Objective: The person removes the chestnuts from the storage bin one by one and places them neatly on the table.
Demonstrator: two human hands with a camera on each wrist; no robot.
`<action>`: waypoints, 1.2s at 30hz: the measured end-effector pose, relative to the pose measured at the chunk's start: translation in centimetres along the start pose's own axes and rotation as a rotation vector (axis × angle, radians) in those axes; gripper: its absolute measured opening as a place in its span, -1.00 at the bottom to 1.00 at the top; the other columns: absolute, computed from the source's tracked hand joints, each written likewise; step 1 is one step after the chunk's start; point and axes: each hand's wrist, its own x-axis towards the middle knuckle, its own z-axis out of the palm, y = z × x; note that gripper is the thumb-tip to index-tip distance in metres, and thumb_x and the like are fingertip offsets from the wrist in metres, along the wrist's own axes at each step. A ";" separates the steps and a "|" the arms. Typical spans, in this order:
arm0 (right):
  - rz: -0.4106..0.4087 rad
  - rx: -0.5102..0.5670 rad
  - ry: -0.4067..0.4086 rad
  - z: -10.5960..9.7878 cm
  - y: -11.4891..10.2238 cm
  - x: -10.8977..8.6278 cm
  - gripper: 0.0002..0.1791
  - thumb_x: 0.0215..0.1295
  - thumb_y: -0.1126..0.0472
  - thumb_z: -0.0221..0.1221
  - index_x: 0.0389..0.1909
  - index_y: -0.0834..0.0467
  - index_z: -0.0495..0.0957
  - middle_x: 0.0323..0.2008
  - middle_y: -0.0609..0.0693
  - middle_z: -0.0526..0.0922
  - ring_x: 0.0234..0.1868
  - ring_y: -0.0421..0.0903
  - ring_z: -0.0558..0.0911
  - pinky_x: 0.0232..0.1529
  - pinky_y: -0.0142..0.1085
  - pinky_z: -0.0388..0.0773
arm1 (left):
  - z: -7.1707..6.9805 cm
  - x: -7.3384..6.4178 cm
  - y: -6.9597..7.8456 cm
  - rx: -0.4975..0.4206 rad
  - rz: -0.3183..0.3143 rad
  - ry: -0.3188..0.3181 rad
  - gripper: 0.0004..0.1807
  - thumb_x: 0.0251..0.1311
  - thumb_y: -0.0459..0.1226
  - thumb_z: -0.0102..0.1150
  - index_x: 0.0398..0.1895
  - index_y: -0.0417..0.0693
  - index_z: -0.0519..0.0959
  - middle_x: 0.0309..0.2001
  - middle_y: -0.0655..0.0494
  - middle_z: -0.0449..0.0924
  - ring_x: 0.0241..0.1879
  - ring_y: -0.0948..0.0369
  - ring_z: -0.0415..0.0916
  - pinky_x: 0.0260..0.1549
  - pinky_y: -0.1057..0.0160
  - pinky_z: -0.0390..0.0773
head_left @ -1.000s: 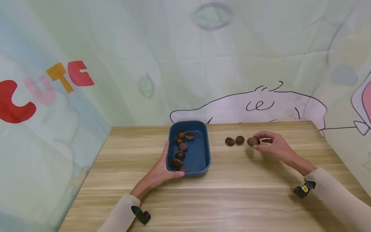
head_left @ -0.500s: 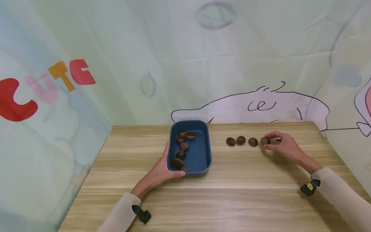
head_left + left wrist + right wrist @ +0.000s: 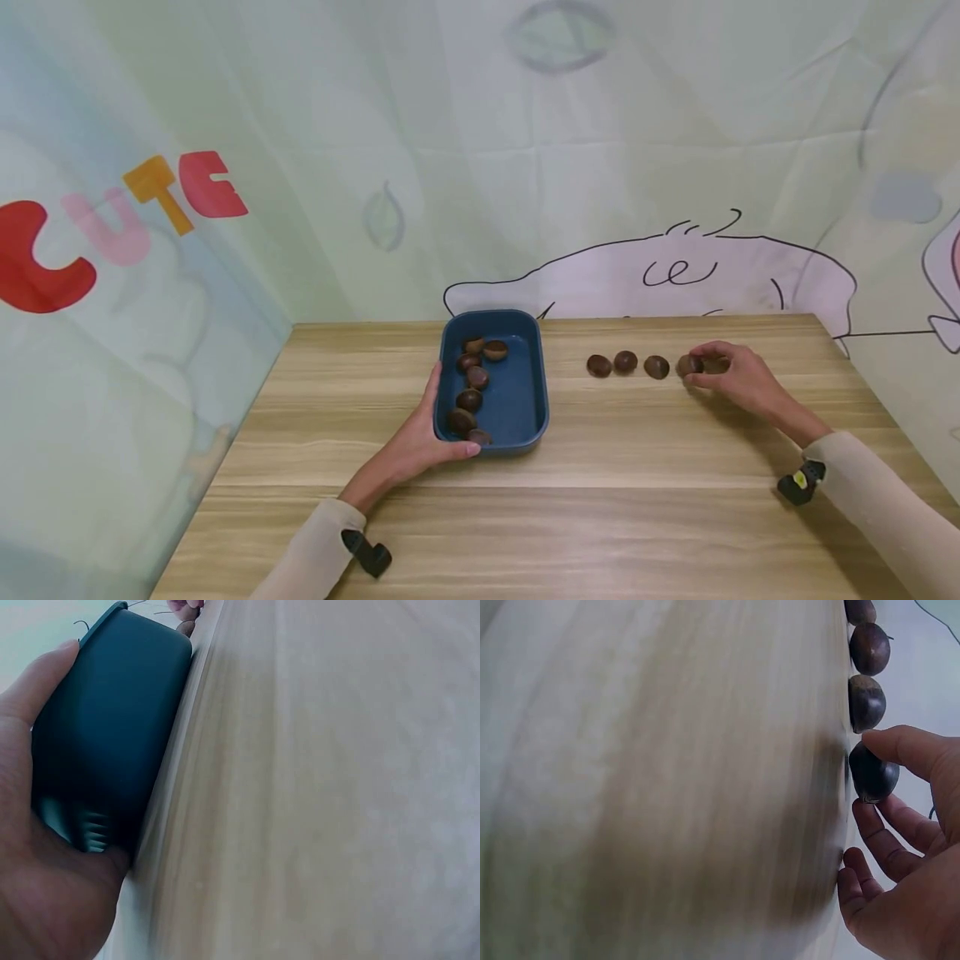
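Observation:
My left hand (image 3: 414,443) holds a blue rectangular container (image 3: 525,437) at its near left corner, fingers along the left side and thumb at the front. Several brown chestnuts (image 3: 469,400) lie inside, mostly down its left half. To the right, my right hand (image 3: 741,382) pinches a chestnut (image 3: 690,365) between thumb and fingers, low at the table. This one is the right end of a row with three more chestnuts (image 3: 657,367). In the right wrist view the pinched chestnut (image 3: 874,774) is dark and glossy, thumb on one side and fingertips on the other.
Both stand on a wood-grain table (image 3: 525,533). Close behind its far edge hangs a printed cloth (image 3: 315,167) with coloured letters and a cartoon outline. Each wrist carries a small black camera (image 3: 367,554).
My right hand left a chestnut in the row, moved right and now pinches another, drawn slightly closer to the row. The left hand stays on the container.

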 end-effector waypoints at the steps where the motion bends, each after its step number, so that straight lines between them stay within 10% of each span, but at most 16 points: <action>1: 0.003 0.001 -0.002 0.0 0.0 0.0 -0.33 0.40 0.08 0.50 0.34 0.42 0.58 0.25 0.44 0.67 0.28 0.38 0.62 0.25 0.15 0.50 | 0.0 0.0 0.0 0.000 0.001 0.002 0.54 0.17 0.04 0.64 0.82 0.36 -0.49 0.82 -0.06 -0.32 0.76 -0.16 -0.14 0.60 -0.43 -0.01; 12: -0.058 0.001 0.012 -0.2 -1.2 0.2 -0.37 0.43 0.12 0.49 0.33 0.44 0.58 0.29 0.47 0.63 0.36 0.45 0.50 0.35 0.39 0.36 | -0.1 -0.2 0.0 -0.021 0.018 0.006 0.54 0.17 0.00 0.65 0.82 0.36 -0.49 0.82 -0.06 -0.31 0.76 -0.16 -0.13 0.61 -0.40 -0.02; 36: -0.334 -0.010 -0.033 4.1 -11.5 0.9 -0.52 0.33 0.19 0.55 0.21 0.26 0.73 0.25 0.23 0.72 0.38 0.30 0.51 0.35 0.32 0.40 | 0.0 0.0 0.1 -0.036 0.022 0.003 0.54 0.17 0.00 0.66 0.83 0.34 -0.47 0.82 -0.06 -0.27 0.75 -0.14 -0.09 0.61 -0.39 0.00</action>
